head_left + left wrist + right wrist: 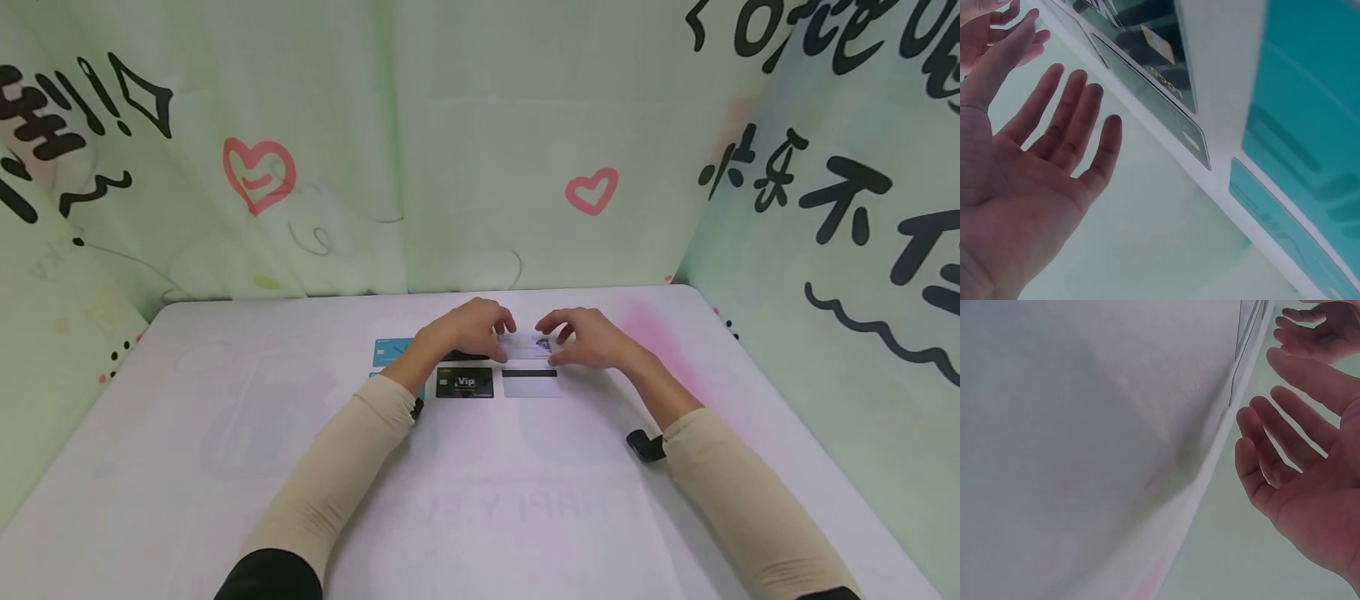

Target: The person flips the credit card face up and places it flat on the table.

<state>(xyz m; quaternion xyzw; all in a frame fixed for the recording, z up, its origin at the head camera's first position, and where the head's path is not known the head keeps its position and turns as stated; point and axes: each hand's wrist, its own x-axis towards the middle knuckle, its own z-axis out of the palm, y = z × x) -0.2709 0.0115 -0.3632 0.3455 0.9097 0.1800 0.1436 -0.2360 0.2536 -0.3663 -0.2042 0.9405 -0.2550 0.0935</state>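
Cards lie on the table in two rows of three: blue, black and pale. My left hand (472,327) hovers over the back black card (471,357), its thumb close to the left edge of the back pale card (517,346). At that card's right edge is my right hand (592,337), fingers bent loosely. Both wrist views show relaxed, spread fingers with nothing between them. In the front row lie a black "Vip" card (452,391) and a pale card with a dark stripe (531,387). The left arm partly hides the front blue card (1319,112); the back blue card (390,351) is behind it.
A white cloth covers the table (510,517). Pale green curtains with drawn hearts and black lettering hang behind the back edge (337,297) and along both sides. A black strap piece (645,446) sticks out at the right wrist.
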